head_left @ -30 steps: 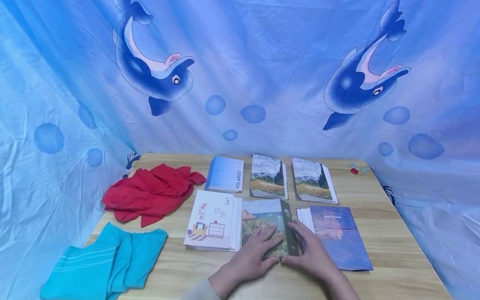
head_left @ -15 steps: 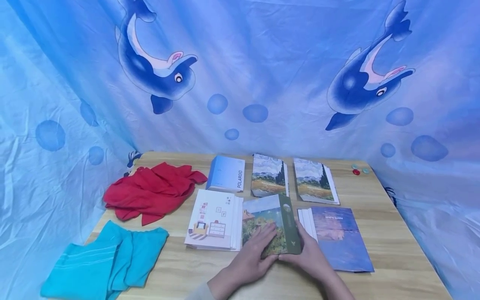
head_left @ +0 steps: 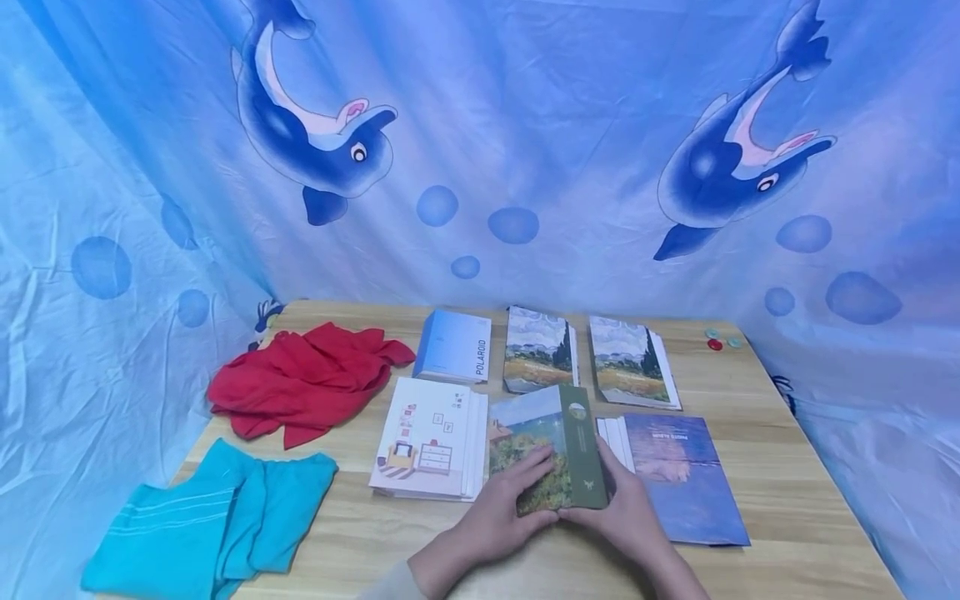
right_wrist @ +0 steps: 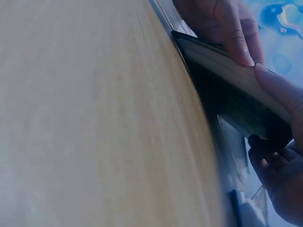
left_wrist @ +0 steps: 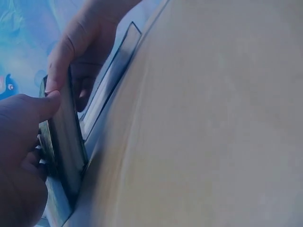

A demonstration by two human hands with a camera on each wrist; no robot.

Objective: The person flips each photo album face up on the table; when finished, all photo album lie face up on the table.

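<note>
A photo album (head_left: 536, 467) with a painted garden-and-sea cover and a dark green spine lies between my hands, its spine side lifted and tilted. My left hand (head_left: 498, 508) lays its fingers over the front cover, with the thumb on the near edge. My right hand (head_left: 626, 508) grips the spine side, fingers behind it and thumb meeting the left thumb at the near edge. In the right wrist view the right fingers (right_wrist: 265, 170) reach beneath the raised album (right_wrist: 236, 90). The left wrist view shows the album's page edge (left_wrist: 66, 137) between both hands.
A white album (head_left: 420, 442) sits left, a purple-blue album (head_left: 690, 483) right. Behind are a blue Polaroid album (head_left: 453, 346) and two landscape albums (head_left: 538, 350). Red cloth (head_left: 307, 383) and turquoise cloth (head_left: 210, 521) lie left; small red and green discs (head_left: 715, 344) lie far right.
The green-spined album's right side has risen and turned so its spine faces up more. My right hand has shifted from the top of the spine to its outer side.
</note>
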